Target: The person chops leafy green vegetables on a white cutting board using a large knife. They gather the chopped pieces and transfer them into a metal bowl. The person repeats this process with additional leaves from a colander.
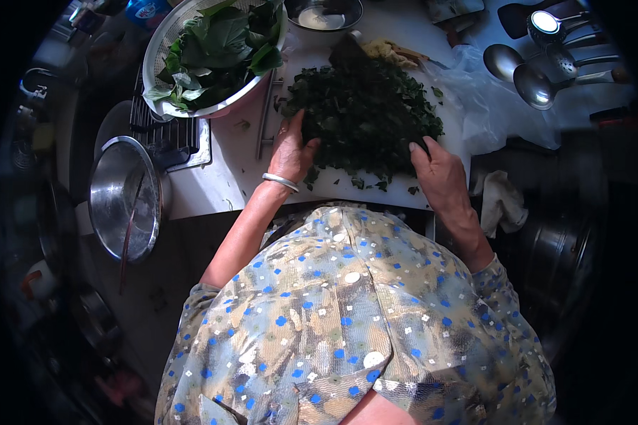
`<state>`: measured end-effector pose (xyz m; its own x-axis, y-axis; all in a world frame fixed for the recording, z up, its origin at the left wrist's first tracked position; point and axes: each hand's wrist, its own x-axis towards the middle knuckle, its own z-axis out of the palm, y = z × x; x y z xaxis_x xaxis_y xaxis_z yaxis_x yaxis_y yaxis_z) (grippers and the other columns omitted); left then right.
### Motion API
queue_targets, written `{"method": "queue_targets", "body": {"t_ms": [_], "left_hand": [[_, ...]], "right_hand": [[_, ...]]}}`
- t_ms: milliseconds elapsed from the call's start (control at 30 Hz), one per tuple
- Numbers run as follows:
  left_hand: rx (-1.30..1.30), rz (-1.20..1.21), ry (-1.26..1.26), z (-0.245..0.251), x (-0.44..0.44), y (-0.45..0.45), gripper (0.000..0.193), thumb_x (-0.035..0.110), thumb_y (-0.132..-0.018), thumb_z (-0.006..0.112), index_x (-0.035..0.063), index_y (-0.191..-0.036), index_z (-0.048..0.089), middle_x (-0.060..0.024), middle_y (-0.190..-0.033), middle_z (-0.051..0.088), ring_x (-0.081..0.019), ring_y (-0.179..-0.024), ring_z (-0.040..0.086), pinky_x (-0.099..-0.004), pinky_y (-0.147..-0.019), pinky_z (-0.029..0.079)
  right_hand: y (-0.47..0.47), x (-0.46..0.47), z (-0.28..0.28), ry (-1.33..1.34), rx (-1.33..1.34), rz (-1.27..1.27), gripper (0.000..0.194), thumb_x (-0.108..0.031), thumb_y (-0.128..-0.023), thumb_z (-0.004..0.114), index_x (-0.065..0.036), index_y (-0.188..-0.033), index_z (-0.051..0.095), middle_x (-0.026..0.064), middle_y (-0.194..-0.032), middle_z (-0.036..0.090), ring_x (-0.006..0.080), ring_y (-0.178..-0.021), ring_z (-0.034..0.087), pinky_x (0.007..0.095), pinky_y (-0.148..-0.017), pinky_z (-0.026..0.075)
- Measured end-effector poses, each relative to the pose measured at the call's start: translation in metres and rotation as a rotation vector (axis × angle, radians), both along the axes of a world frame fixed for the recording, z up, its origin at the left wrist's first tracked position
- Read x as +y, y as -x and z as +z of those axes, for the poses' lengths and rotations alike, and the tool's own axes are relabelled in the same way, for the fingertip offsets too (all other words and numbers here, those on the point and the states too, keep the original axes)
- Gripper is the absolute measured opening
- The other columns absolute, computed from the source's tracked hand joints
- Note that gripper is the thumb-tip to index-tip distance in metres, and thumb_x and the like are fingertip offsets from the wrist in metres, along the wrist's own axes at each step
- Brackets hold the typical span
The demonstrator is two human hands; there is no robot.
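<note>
A broad heap of chopped dark green leaves [367, 117] covers much of a white cutting board [319, 191]. At the heap's left side, my left hand [292, 149], with a silver-coloured bangle on the wrist, touches the leaves with thumb and forefinger apart. My right hand [440, 169] is curled at the heap's right edge, thumb uppermost. Deep shadow hides whether anything is in its grasp. A dark flat object [348, 53] with a pale metal end stands at the back of the heap, partly hidden; its kind is unclear.
A white colander [154, 58] of whole leaves stands back left, beside a metal bowl [324, 6] with white contents. A steel basin [111, 196] holding a stick sits left. Ladles [534, 87], a plastic bag [489, 101] and a wooden-handled tool [410, 52] lie behind and right.
</note>
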<state>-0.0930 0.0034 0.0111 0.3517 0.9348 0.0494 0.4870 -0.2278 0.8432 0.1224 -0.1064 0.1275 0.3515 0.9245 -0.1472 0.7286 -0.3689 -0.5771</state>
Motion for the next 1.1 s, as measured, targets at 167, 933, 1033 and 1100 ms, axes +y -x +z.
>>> {"method": "queue_targets", "body": {"t_ms": [167,933,1033,1100], "left_hand": [[0.035,-0.027,-0.161,-0.015,-0.001,-0.005,0.063,0.006,-0.077,0.069,0.0033,-0.133,0.042,-0.0214,-0.118,0.05,-0.0342,-0.108,0.053,-0.0365,-0.089,0.045],[-0.037,-0.082,-0.139,0.004,-0.001,-0.011,0.055,0.002,-0.077,0.065,0.0058,-0.129,0.046,-0.021,-0.116,0.051,-0.0381,-0.102,0.054,-0.04,-0.085,0.047],[-0.034,-0.095,-0.159,0.008,0.0,-0.009,0.055,0.002,-0.078,0.065,0.0061,-0.13,0.046,-0.0201,-0.117,0.05,-0.037,-0.101,0.054,-0.0394,-0.084,0.047],[-0.029,-0.026,-0.088,0.005,-0.005,0.004,0.055,0.002,-0.078,0.064,0.0063,-0.129,0.046,-0.0196,-0.116,0.05,-0.037,-0.102,0.054,-0.0395,-0.084,0.047]], "right_hand": [[-0.015,0.013,-0.054,0.075,-0.129,-0.011,0.033,-0.033,-0.09,0.05,-0.003,-0.097,0.062,0.0223,-0.073,0.062,0.042,-0.075,0.061,0.0462,-0.065,0.048],[-0.045,-0.012,-0.053,0.045,-0.106,-0.2,0.034,-0.032,-0.092,0.047,0.0,-0.088,0.056,0.0251,-0.077,0.06,0.0463,-0.079,0.057,0.0511,-0.066,0.044],[-0.051,-0.013,-0.011,0.061,0.024,-0.296,0.034,-0.033,-0.091,0.048,0.0,-0.089,0.057,0.0245,-0.076,0.06,0.0454,-0.079,0.057,0.0501,-0.067,0.045],[-0.038,-0.014,0.02,0.101,0.16,-0.416,0.034,-0.034,-0.091,0.048,-0.001,-0.089,0.058,0.0238,-0.076,0.061,0.0445,-0.08,0.058,0.0494,-0.067,0.045]]}}
